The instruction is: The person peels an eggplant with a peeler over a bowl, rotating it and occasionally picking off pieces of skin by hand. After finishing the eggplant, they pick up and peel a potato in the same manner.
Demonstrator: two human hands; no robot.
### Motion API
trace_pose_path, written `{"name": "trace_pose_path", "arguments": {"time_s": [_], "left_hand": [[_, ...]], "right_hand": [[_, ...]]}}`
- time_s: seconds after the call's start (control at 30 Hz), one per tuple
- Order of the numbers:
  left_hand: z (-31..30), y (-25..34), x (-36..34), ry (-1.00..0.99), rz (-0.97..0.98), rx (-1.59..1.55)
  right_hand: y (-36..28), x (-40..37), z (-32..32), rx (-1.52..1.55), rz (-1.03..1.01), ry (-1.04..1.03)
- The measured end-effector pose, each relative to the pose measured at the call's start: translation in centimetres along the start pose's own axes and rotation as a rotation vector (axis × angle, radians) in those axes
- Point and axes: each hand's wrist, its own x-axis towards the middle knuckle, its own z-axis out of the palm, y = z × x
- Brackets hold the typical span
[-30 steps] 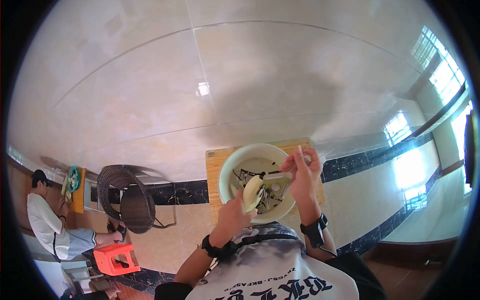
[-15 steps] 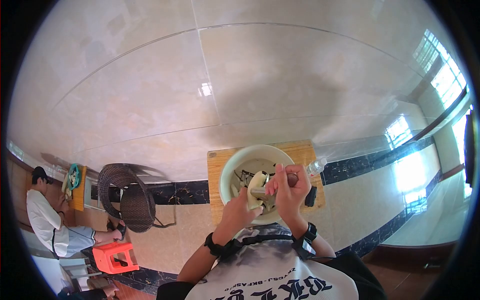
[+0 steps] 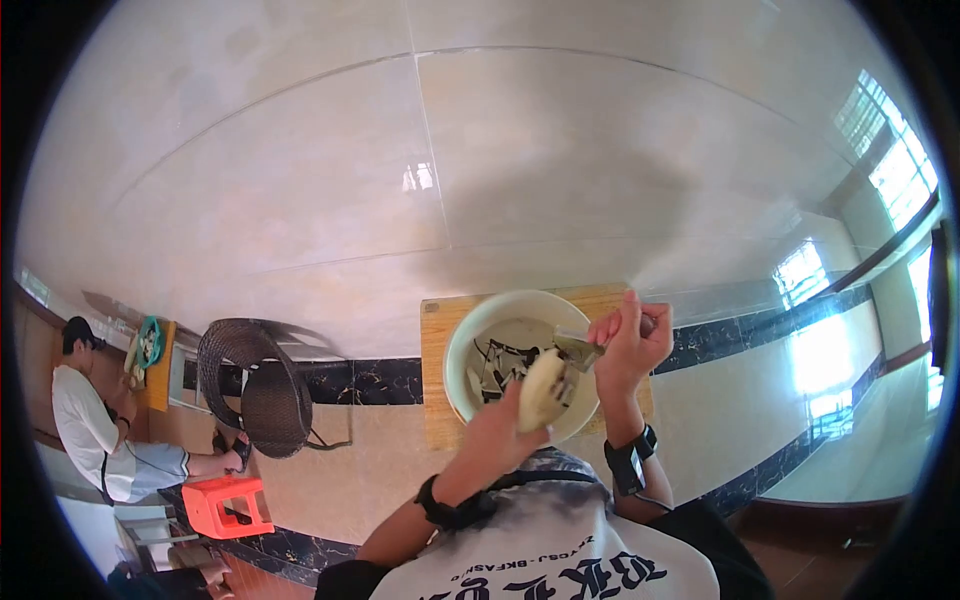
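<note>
Over the near right part of the bowl (image 3: pixel 455 350), the left hand (image 3: pixel 495 430) grasps the pale food (image 3: pixel 543 393). The right hand (image 3: pixel 632 345), at the bowl's right edge, clenches the tool (image 3: pixel 580 345), its blade near the food. Dark and pale scraps (image 3: pixel 492 368) lie inside; the bowl sits mid-table (image 3: pixel 436 335).

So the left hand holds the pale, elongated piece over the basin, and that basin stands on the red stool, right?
Not quite: the basin stands on a wooden surface, not on the red stool, as the head view shows. The left hand does hold the pale piece over the basin.
</note>
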Motion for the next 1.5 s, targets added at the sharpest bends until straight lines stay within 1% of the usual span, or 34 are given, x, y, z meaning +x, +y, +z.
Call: {"name": "trace_pose_path", "arguments": {"time_s": [0.07, 0.1, 0.17, 0.3, 0.37, 0.4, 0.57, 0.67, 0.87, 0.9, 1.0, 1.07, 1.1, 1.2, 1.3, 1.4, 1.43, 1.5], "left_hand": [[-1.2, -0.1, 0.4, 0.002, -0.099, -0.036], [-1.0, -1.0, 0.7, 0.048, -0.065, 0.006], [-1.3, -2.2, 1.3, 0.035, -0.089, 0.041], [-1.3, -2.5, 1.9, 0.044, -0.087, 0.081], [-1.0, -2.4, 1.9, 0.039, -0.053, -0.003], [-0.8, -2.3, 1.9, 0.036, -0.036, -0.047], [-1.0, -1.2, 1.6, 0.009, 0.001, -0.002], [-0.9, -1.8, 1.7, 0.008, 0.022, 0.036], [-1.5, -2.1, 1.5, 0.031, 0.053, 0.094], [-1.7, -2.2, 1.4, 0.033, 0.061, 0.096], [-2.0, -2.5, 1.0, -0.033, 0.040, 0.145], [-1.5, -2.9, 0.5, -0.034, 0.014, 0.125], [-1.2, -3.0, 0.4, -0.037, 0.003, 0.116], [-0.5, -2.8, 0.1, 0.051, 0.123, 0.015], [-0.7, -3.1, 1.1, 0.076, 0.031, -0.081], [-1.1, -4.6, 1.5, 0.153, 0.152, -0.302], [-1.3, -4.8, 1.6, 0.096, 0.081, -0.490], [-2.6, -5.4, 1.6, -0.033, 0.035, -0.560]], "right_hand": [[-1.0, 0.2, -0.2, 0.048, -0.004, 0.039], [-1.6, 0.4, -0.3, 0.098, 0.059, 0.056], [-2.5, 0.6, -0.4, 0.203, 0.185, 0.091], [-2.1, -0.6, -0.6, 0.237, 0.410, 0.011], [-1.8, -2.0, -0.1, 0.225, 0.488, -0.025], [-1.7, -2.3, 0.1, 0.212, 0.499, -0.021], [-1.7, -2.5, 0.6, 0.155, 0.528, -0.001], [-1.2, -2.4, 0.3, 0.071, 0.457, -0.058], [-1.1, -2.0, 0.5, 0.095, 0.486, -0.046], [-1.0, -1.9, 0.5, 0.080, 0.463, -0.030], [-0.9, -0.5, 0.2, 0.069, 0.396, 0.006], [-0.7, 1.7, -0.8, 0.100, 0.364, 0.035], [-0.8, 2.6, -1.0, 0.103, 0.394, 0.066], [-0.1, 3.7, -1.7, 0.158, 0.507, 0.127], [1.1, 4.0, -2.9, 0.215, 0.519, 0.215], [1.9, 3.8, -4.0, 0.245, 0.568, 0.206], [2.2, 3.6, -4.2, 0.259, 0.578, 0.191], [2.5, 3.2, -4.4, 0.283, 0.598, 0.154]]}}
